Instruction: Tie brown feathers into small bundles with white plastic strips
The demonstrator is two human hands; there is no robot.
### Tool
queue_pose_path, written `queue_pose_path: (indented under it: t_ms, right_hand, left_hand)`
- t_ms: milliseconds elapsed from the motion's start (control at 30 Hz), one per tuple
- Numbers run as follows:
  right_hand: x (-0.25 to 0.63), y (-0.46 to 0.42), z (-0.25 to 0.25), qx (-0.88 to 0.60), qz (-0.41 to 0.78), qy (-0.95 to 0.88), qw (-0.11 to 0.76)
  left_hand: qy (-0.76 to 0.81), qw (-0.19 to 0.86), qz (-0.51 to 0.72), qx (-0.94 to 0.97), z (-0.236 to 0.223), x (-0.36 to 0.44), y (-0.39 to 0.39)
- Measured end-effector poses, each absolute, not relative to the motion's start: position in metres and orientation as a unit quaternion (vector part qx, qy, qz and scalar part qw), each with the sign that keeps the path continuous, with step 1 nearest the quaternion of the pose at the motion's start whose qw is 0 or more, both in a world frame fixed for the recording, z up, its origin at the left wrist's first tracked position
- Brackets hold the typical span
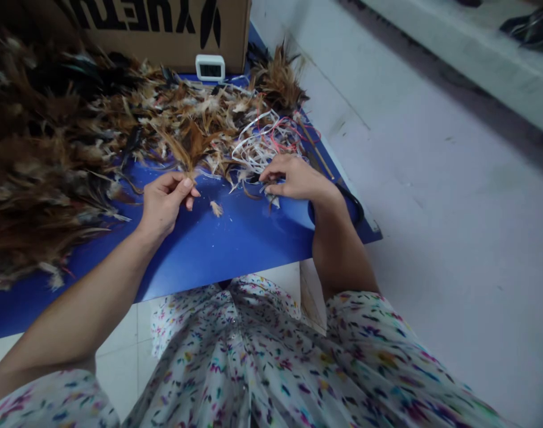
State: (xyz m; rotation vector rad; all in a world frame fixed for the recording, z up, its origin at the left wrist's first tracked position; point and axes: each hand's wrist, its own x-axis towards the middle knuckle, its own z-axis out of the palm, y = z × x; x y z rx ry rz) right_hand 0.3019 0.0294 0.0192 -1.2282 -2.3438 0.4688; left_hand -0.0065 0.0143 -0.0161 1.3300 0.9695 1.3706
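Pinched between the thumb and fingers of my left hand point(168, 199) is a small bunch of brown feathers point(188, 145), its tips pointing up and away from me. My right hand point(295, 177) rests low over the table beside a tangle of white strips point(256, 145) and red string point(284, 134). Its thumb and fingers curl toward each other near a few small feather scraps; whether it grips anything is hard to make out. One small pale feather point(216, 208) lies on the blue tabletop point(235, 238) between my hands.
A large heap of brown and black feathers point(43, 154) covers the left and back. Behind it stand a cardboard box point(164, 35) and a small white digital display point(210, 68). Another feather bundle point(280, 77) lies back right. A dark looped handle point(354, 205) sits by my right wrist, near the wall point(432, 208).
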Motion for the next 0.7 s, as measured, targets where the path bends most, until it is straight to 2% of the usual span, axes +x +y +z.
queue_pose_path:
  t_ms: [100,333,400,567,700]
  right_hand:
    - [0.299,0.032,0.014,-0.449,0.150,-0.856,0.207]
    - [0.296,0.033,0.013,-0.483,0.182,-0.781,0.353]
    - [0.293,0.033,0.011,-0.481,0.172,-0.790,0.338]
    - [0.281,0.039,0.001,-0.470,0.154,-0.836,0.239]
    - [0.283,0.041,0.001,-0.471,0.206,-0.814,0.269]
  left_hand:
    - [0.396,0.476,0.565,0.546,-0.017,-0.007,0.015]
    - [0.410,0.468,0.560,0.547,-0.015,-0.006,0.014]
    - [0.410,0.468,0.558,0.549,-0.014,-0.006,0.013]
    - [0.406,0.475,0.560,0.544,-0.013,-0.005,0.012]
    - [0.417,0.473,0.557,0.540,-0.011,-0.004,0.012]
